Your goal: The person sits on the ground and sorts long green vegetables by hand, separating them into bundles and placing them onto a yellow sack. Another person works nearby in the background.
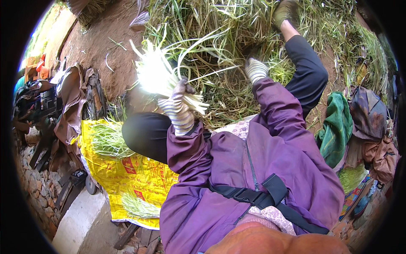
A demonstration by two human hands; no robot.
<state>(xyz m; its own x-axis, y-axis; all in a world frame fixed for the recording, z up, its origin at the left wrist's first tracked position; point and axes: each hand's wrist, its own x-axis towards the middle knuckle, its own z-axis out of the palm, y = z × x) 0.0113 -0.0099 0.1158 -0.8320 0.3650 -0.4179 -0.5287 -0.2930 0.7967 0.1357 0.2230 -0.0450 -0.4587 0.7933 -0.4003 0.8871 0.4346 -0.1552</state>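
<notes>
My left hand [180, 106], in a striped work glove with dark fingers, is closed around a bundle of pale green and white stalks [155, 71]. The cut-looking ends poke out on its right, and sunlight bleaches much of the bundle. My right hand [256, 70], gloved alike, reaches into the heap of long grassy stalks [219, 22] between my legs; its fingertips are dark and blurred there, so its grip cannot be made out. Some long blades trail from the bundle towards the right hand.
A yellow printed woven sack [127, 174] lies at my left, bearing two piles of stalks [111, 139]. Beyond it are a concrete block [82, 219], stones and draped cloths [71, 98]. At the right lie a green cloth [336, 127] and a checked bundle [368, 114].
</notes>
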